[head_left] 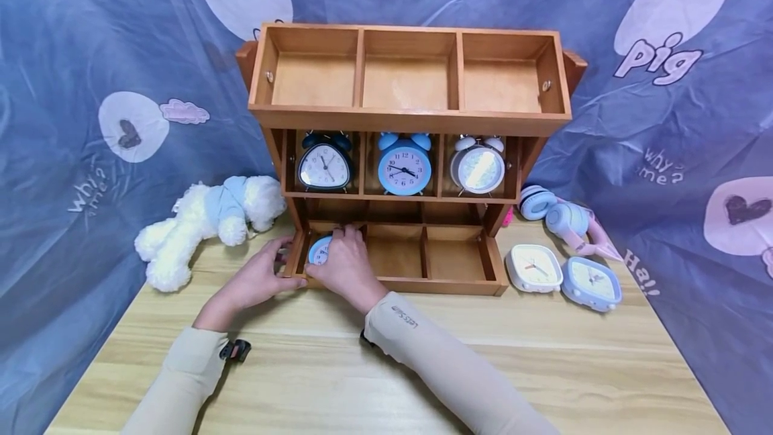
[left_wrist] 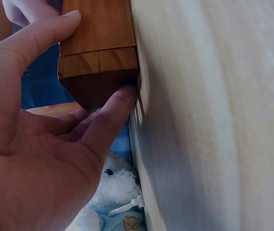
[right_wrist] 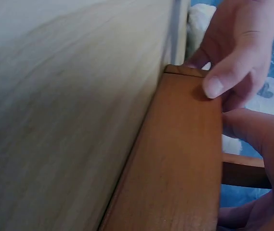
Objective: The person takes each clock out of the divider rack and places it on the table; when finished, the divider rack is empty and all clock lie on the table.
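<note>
A three-tier wooden shelf (head_left: pixel 410 120) stands on the table. In its bottom left compartment sits a round blue clock (head_left: pixel 320 250), partly covered by my right hand (head_left: pixel 347 264), whose fingers hold it from above. My left hand (head_left: pixel 260 277) grips the shelf's lower left front corner; the left wrist view shows the left hand (left_wrist: pixel 45 125) with its thumb on the front board (left_wrist: pixel 98 29) and its fingers at the end face. In the right wrist view, the right hand (right_wrist: pixel 271 149) is behind the front board (right_wrist: pixel 175 154), its clock hidden.
Three alarm clocks stand in the middle tier: dark (head_left: pixel 325 166), blue (head_left: pixel 404 168) and white (head_left: pixel 480 168). A white plush toy (head_left: pixel 193 227) lies left. Right of the shelf are a white square clock (head_left: pixel 534 268), a blue square clock (head_left: pixel 591 283) and headphones (head_left: pixel 568 219).
</note>
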Available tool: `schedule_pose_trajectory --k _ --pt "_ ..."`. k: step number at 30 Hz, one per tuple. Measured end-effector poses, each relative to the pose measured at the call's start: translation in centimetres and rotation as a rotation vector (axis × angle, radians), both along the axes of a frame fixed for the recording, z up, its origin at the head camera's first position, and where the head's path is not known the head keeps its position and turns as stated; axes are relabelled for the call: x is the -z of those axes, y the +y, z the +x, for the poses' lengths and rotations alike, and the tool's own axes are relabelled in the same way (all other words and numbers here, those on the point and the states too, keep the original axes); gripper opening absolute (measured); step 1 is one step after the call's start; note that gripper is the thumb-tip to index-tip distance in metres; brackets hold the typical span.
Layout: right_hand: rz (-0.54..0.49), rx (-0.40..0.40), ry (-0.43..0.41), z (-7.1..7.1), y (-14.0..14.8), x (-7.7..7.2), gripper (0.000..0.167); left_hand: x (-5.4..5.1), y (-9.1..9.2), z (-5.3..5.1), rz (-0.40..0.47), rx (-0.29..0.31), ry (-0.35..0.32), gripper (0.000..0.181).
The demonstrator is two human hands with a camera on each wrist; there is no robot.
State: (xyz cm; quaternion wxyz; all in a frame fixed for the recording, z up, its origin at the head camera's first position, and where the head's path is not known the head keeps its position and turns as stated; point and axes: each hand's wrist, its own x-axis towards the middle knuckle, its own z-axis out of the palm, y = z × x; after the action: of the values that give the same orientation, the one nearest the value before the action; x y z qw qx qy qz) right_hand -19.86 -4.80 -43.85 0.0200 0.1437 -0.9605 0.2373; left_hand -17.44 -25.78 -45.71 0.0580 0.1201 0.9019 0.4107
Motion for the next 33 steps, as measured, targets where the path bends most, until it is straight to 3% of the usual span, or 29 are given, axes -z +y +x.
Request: schedule_pose_trajectory --k 3,8,9,16,33 --pt "0.022 0.000 0.023 -0.5 -0.2 1.1 0.088 0.0 0.0 0.0 -0.011 -0.003 0.001 0.095" --pt "0.037 0.010 -0.011 -0.8 -0.3 0.9 0.086 0.0 0.0 -0.1 -0.010 -0.009 -0.006 0.097" --pt "0.038 0.013 -0.040 -0.4 -0.2 0.1 0.083 0.1 -0.1 -0.1 -0.006 -0.008 -0.009 0.098" --pt "0.032 0.033 -0.076 -0.6 -0.5 0.1 0.088 0.2 -0.2 0.0 -0.004 -0.008 -0.012 0.098" --pt "0.013 0.038 0.051 -0.1 -0.4 0.4 0.081 0.2 -0.3 0.0 -0.007 -0.008 -0.012 0.098"
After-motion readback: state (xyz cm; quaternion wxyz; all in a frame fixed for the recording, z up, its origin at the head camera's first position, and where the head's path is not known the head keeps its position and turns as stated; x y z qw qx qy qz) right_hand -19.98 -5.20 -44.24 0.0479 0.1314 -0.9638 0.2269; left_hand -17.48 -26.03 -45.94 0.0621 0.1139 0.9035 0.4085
